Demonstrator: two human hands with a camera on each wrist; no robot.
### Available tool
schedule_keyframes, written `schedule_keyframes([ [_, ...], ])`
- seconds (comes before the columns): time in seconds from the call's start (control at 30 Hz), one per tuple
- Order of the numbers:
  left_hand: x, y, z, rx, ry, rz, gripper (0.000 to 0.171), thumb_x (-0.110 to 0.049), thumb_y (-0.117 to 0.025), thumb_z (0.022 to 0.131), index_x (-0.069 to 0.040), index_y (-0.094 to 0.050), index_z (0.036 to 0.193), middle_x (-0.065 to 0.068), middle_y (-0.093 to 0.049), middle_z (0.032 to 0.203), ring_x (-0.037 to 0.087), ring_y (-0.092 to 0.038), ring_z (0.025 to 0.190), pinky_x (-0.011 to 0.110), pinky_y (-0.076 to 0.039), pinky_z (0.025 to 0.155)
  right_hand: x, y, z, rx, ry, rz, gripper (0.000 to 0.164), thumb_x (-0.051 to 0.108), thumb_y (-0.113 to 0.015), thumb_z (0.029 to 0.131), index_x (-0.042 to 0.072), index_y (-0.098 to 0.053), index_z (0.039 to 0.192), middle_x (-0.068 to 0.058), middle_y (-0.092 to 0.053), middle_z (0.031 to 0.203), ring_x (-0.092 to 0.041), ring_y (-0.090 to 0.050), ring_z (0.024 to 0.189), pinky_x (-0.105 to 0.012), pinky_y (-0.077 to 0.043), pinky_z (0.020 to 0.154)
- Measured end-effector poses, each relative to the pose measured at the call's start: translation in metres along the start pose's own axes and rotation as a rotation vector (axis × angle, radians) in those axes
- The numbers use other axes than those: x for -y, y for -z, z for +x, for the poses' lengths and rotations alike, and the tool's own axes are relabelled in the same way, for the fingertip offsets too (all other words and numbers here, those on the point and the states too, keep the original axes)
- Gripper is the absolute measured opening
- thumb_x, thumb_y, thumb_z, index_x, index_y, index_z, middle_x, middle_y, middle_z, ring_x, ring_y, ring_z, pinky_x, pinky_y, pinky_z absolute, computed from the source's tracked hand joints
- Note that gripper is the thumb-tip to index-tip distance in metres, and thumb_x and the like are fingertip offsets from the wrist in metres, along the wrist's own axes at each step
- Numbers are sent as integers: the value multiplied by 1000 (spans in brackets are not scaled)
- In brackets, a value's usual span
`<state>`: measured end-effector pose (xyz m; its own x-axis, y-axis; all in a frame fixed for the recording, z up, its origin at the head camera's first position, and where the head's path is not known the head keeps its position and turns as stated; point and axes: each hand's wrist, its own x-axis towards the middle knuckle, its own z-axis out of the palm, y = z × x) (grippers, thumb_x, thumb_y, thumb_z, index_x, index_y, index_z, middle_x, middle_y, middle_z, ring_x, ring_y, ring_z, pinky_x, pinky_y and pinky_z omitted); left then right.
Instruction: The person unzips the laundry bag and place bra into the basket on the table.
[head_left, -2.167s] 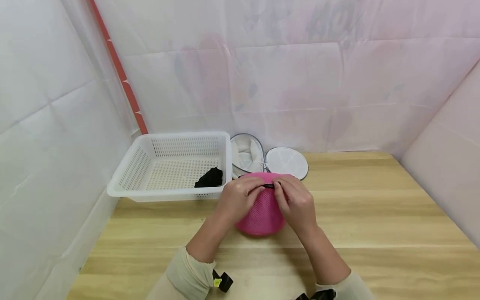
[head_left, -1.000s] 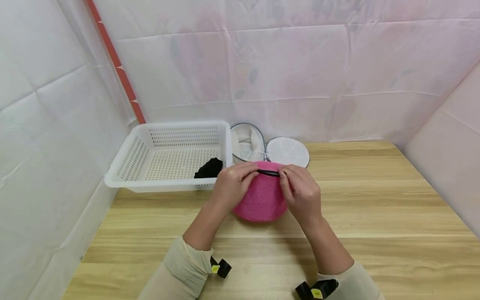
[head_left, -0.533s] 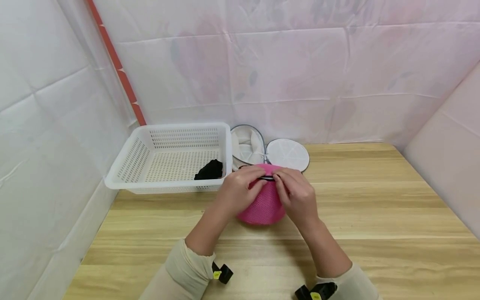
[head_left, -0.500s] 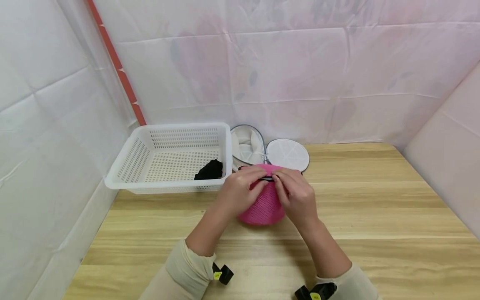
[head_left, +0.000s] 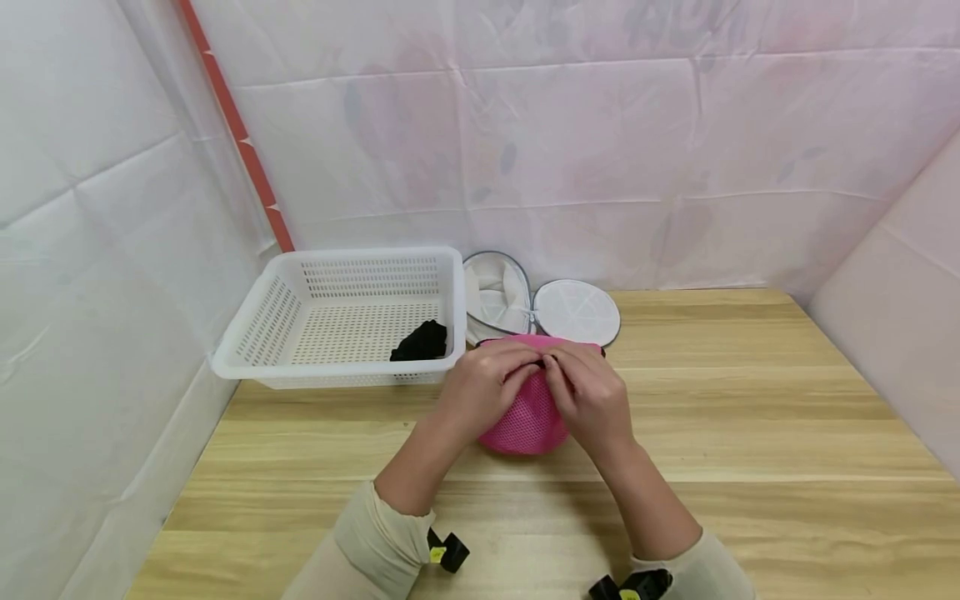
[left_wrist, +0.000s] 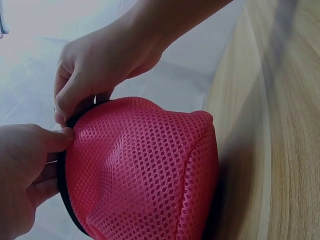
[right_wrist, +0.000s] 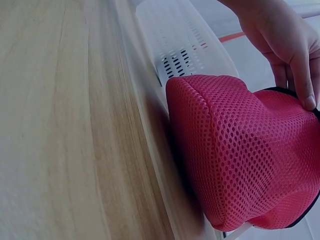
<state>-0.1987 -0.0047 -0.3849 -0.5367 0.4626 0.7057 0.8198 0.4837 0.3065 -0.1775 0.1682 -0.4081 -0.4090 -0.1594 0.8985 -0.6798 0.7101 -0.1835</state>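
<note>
A pink mesh laundry bag point(head_left: 525, 421) with a black-trimmed rim stands on the table in front of me. At the bag's near rim my left hand point(head_left: 480, 387) pinches the black edging between thumb and fingers. My right hand point(head_left: 592, 398) pinches the same edging just beside it, the fingertips of both nearly meeting. In the left wrist view the black edging point(left_wrist: 64, 185) runs along the bag's rim under both hands. The right wrist view shows the bag's mesh side point(right_wrist: 245, 155) and my left hand point(right_wrist: 287, 45) on the rim. Any zipper pull is hidden by fingers.
A white slotted plastic basket point(head_left: 262, 368) stands at the back left with a black cloth item point(head_left: 422, 342) in it. Beside it lies a white mesh bag point(head_left: 495, 292) with its round lid point(head_left: 577, 312) folded out. White sheeting point(head_left: 562, 142) hangs behind the wooden table point(head_left: 750, 417).
My hands have come closer together along the bag's rim since one second ago, covering the stretch of black edging that showed between them. The basket and white mesh bag have stayed in place.
</note>
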Motion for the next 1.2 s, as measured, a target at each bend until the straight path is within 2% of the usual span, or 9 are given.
schedule_keyframes([
  [0.27,2,0,0,-4,0,-11,14,-13,-73,88,-10,-78,102,1,-76,102,16,-69,103,25,-52,98,-2,2,1,-3,-9,3,19,9,-59,93,-4,-73,93,-14,-73,91,-29,-69,84,-39,-57,79],
  [0.57,7,0,0,-15,28,-35,13,-12,-73,88,-9,-78,100,3,-76,102,15,-70,101,25,-55,93,-8,8,0,-27,-55,-37,16,7,-62,91,-5,-72,92,-15,-71,87,-27,-67,82,-37,-57,76],
  [0.77,8,3,1,-50,65,-39,12,-11,-73,88,-8,-78,99,4,-76,101,16,-71,98,27,-56,90,-13,9,2,-59,-59,-37,14,5,-62,90,-5,-71,89,-14,-70,87,-27,-66,81,-35,-55,74],
  [1.2,11,4,1,-78,112,-74,15,-11,-75,86,-6,-78,100,5,-76,102,16,-71,99,25,-56,90,-12,11,6,-114,-27,-32,16,6,-62,92,-5,-73,92,-14,-72,88,-28,-67,83,-31,-54,82],
])
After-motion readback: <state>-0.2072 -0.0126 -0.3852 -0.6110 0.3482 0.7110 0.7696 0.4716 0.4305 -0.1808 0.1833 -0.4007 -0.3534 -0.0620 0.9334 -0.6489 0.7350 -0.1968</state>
